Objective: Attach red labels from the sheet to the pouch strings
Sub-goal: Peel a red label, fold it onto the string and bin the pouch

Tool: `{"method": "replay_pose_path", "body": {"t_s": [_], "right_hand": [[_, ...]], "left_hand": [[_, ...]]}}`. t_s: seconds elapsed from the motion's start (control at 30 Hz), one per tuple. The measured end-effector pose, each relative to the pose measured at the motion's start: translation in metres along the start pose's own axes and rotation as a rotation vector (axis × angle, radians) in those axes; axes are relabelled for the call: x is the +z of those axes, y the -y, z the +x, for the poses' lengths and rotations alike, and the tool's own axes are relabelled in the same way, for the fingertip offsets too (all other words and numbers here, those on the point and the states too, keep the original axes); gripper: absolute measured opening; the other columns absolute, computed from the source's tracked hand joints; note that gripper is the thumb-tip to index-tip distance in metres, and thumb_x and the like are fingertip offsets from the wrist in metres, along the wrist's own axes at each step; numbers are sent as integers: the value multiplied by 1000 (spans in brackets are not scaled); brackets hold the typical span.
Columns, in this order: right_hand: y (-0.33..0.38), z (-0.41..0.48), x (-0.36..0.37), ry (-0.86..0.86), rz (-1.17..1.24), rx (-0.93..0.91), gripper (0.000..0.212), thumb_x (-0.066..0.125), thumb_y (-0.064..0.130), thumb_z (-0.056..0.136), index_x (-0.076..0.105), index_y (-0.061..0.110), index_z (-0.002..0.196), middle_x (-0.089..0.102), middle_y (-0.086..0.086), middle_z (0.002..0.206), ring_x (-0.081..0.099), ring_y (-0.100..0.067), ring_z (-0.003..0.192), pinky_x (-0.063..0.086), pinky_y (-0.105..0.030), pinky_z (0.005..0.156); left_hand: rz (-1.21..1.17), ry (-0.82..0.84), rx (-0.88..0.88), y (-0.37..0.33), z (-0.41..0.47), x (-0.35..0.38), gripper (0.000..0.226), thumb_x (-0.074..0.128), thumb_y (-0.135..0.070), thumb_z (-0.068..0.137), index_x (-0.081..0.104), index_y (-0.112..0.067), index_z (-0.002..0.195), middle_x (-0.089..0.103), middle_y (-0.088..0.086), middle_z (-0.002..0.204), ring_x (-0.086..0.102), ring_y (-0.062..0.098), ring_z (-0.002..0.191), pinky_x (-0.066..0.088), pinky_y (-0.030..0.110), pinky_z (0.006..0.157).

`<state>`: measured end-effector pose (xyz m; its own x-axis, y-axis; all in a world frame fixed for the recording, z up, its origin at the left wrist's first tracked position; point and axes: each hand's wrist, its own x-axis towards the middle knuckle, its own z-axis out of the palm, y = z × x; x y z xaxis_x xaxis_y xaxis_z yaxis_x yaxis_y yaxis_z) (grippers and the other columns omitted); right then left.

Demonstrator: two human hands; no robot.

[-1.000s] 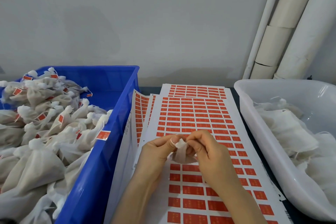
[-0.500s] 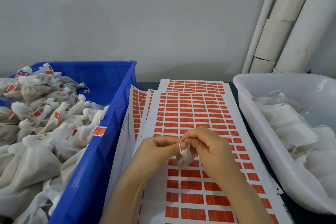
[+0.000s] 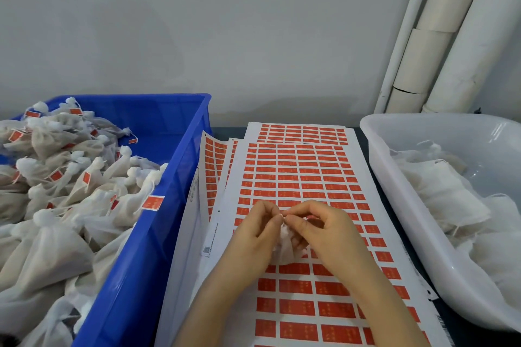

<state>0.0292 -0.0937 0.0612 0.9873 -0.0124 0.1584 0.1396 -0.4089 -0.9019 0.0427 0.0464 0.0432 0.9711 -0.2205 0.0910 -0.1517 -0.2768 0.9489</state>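
Gripping: both hands are closing on one small mesh pouch (image 3: pixel 283 248), which is hanging just above the top label sheet (image 3: pixel 296 304), centre of the view.
Top label sheet: lying flat under the forearms, with rows of red labels (image 3: pixel 298 289) still on the backing; thin paper, likely sliding or creasing if dragged.
Left hand (image 3: pixel 253 236): fingers curled, thumb and forefinger pinching the pouch at its gathered neck.
Right hand (image 3: pixel 327 234): fingers curled, tips pinching the white drawstring (image 3: pixel 282 215) right against the left fingertips.
Label in hand: cannot tell; some red is showing under the right fingers, but it may be the sheet below.
Handling, pouch: looking very light, soft and floppy, so it is giving no resistance; best held at the neck, not the body.
Handling, drawstring: thin and limp, slipping easily; pinching it taut close to the tips is probably needed so a label can fold round it.
Handling, labels: small and sticky, likely peeling from a corner.
Blue bin (image 3: pixel 135 262): sitting on the left, heaped with tagged pouches (image 3: pixel 56 234) already carrying red labels.
White tub (image 3: pixel 465 135): sitting on the right, holding untagged pouches (image 3: pixel 439 194).
Spare sheets (image 3: pixel 214 166): fanning out from beneath the top sheet, towards the blue bin.
Far: pale pipes (image 3: pixel 451 36) are running up the grey wall (image 3: pixel 225 36).
Progress: judging by the bins, many are done and a batch is waiting.
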Motion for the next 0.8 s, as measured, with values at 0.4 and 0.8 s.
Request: {"method": "replay_pose_path", "body": {"t_s": [0.4,0.8], "right_hand": [[0,0,-4,27,62,101,9,62,27,87,66,28,79,66,12,65,65,-8,55,49,-12,50],[0,5,-7,-42,324,327,22,50,24,93,62,11,80,56,-3,53,51,-11,44,46,-22,51]], "left_hand": [[3,16,108,1,-1,7,13,31,-54,84,41,-51,91,59,-1,80,52,10,58,48,18,58],[-290,58,-34,-9,-3,3,42,45,-74,63,65,-49,90,71,-11,92,68,12,92,56,28,79]]}}
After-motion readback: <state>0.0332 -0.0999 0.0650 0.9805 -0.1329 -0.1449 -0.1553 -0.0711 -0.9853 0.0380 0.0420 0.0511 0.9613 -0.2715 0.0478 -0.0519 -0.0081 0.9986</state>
